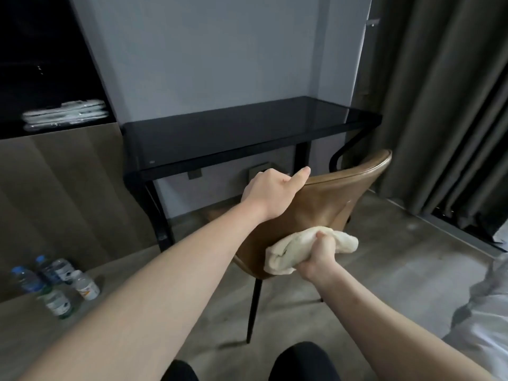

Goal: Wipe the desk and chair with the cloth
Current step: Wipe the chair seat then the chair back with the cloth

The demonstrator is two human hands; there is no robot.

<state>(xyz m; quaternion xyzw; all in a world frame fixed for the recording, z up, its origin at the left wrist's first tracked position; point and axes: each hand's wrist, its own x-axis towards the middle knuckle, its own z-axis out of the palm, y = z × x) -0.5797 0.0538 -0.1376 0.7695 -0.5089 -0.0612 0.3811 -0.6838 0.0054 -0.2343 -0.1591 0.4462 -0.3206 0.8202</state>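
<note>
A brown leather chair (pixel 343 196) with black legs stands in front of the black glass desk (pixel 233 133), its curved back turned toward me. My left hand (pixel 270 192) grips the top edge of the chair back. Lower down, my right hand (pixel 320 257) is closed on a bunched cream cloth (pixel 286 253), which presses against the outer side of the chair back. The chair seat is hidden behind the back.
Several water bottles (pixel 55 284) stand on the floor at the lower left. Folded white items (pixel 66 114) lie on a dark shelf at the left. Dark curtains (pixel 439 105) hang at the right. White bedding (pixel 483 312) shows at the right edge.
</note>
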